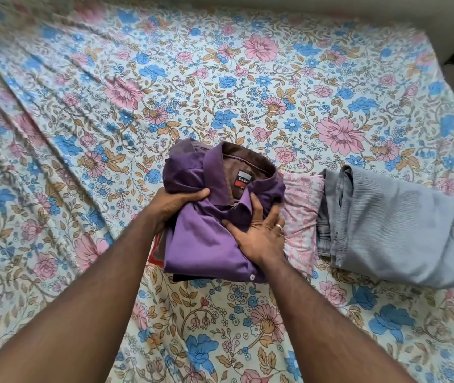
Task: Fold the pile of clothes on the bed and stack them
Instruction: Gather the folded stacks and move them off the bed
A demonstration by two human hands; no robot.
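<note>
Bedsheet (220, 78), printed with pink and blue flowers, is spread over the whole bed and gives a flat, slightly rumpled surface on which cloth will neither slide far nor stay perfectly square. At the right, grey trousers (391, 230) are laid folded, thick and heavier than the rest, and can be judged to hold their fold without help. Between them and the centre a pink printed garment (301, 217) is seen, thin and limp, touching the purple shirt on its right edge.

The purple shirt (206, 230) is held folded near the middle of the bed, collar away from the person. It is smooth, light and probably slippery, so the fold is likely to slump open unless it is supported from both sides or from below. Beneath it a dark layer and a red edge (154, 252) are glimpsed; whether these are separate folded garments in a stack cannot be told, since only slivers are shown.

The left hand (173, 208) is curled round the shirt's left side, thumb on top. The right hand (259, 230) is pressed on the shirt front with fingers bent into the cloth near the placket, a ring (278, 226) visible on one finger. A hold low at both side folds, not at the collar, would be advised.
</note>
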